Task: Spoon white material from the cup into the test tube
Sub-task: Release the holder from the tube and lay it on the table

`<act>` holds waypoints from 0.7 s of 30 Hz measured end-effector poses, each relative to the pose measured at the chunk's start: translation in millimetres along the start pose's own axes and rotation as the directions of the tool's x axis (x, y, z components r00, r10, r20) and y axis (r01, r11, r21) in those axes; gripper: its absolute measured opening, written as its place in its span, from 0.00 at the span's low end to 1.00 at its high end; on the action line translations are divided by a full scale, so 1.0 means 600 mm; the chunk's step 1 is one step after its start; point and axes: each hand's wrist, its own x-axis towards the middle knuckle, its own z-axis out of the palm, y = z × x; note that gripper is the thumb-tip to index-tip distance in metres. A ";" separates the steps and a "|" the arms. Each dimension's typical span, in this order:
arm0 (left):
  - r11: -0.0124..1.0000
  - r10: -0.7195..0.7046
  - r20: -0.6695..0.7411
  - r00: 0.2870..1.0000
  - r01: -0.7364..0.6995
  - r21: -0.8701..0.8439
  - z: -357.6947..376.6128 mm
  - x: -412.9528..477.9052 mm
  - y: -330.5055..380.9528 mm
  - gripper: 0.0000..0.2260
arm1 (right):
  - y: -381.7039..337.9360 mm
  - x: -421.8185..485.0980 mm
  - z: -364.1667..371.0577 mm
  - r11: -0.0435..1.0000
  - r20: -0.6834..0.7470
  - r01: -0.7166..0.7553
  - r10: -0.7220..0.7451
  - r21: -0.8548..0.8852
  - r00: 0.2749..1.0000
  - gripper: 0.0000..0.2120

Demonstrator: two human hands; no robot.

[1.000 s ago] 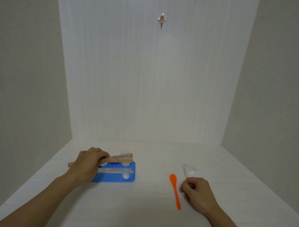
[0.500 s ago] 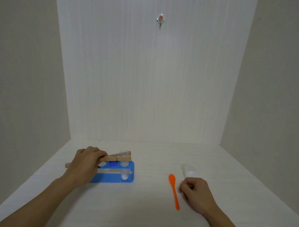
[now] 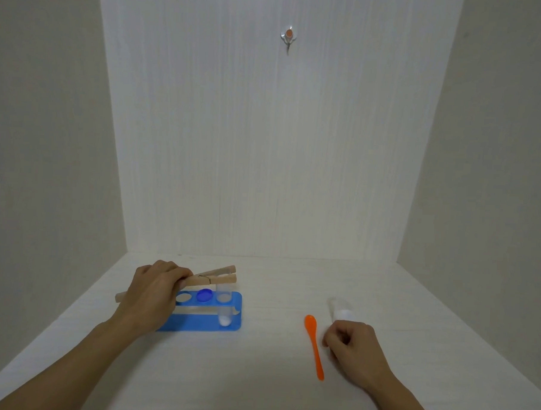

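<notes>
The left hand [image 3: 153, 295] grips a wooden clamp [image 3: 211, 278] whose tip sits over the mouth of the test tube [image 3: 224, 308], which stands upright in the end hole of the blue rack [image 3: 196, 324]. The right hand [image 3: 351, 348] rests clenched and empty on the worktop [image 3: 271, 375]. Just left of it lies the orange spoon [image 3: 314, 346], long axis running away from the person, bowl at the far end, with the cup [image 3: 334, 305] of white material [image 3: 345, 315] just beyond the knuckles, so the right hand is nearer to both.

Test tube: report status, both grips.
Left grip holds wooden clamp above test tube. Tube upright in blue rack, white material at bottom. Right grip curled, empty, beside orange spoon; cup just beyond.
</notes>
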 end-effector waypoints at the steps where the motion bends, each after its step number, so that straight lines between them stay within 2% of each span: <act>1: 1.000 -0.001 0.001 1.000 0.001 0.000 0.000 0.000 0.000 0.11 | 0.002 0.000 0.001 1.000 -0.004 0.012 -0.012 -0.016 1.000 0.11; 8: 1.000 0.019 -0.013 1.000 -0.019 0.005 -0.002 0.001 0.002 0.10 | 0.002 -0.006 0.005 0.993 -0.015 0.071 -0.073 -0.090 0.997 0.12; 11: 0.999 0.022 -0.043 0.999 -0.020 0.029 -0.003 0.003 0.001 0.09 | 0.001 -0.007 0.006 0.987 -0.043 0.100 -0.107 -0.127 0.993 0.08; 21: 0.999 0.010 -0.058 0.998 -0.007 0.043 -0.007 0.006 0.002 0.09 | 0.002 -0.009 0.006 0.986 -0.023 0.082 -0.086 -0.142 0.996 0.07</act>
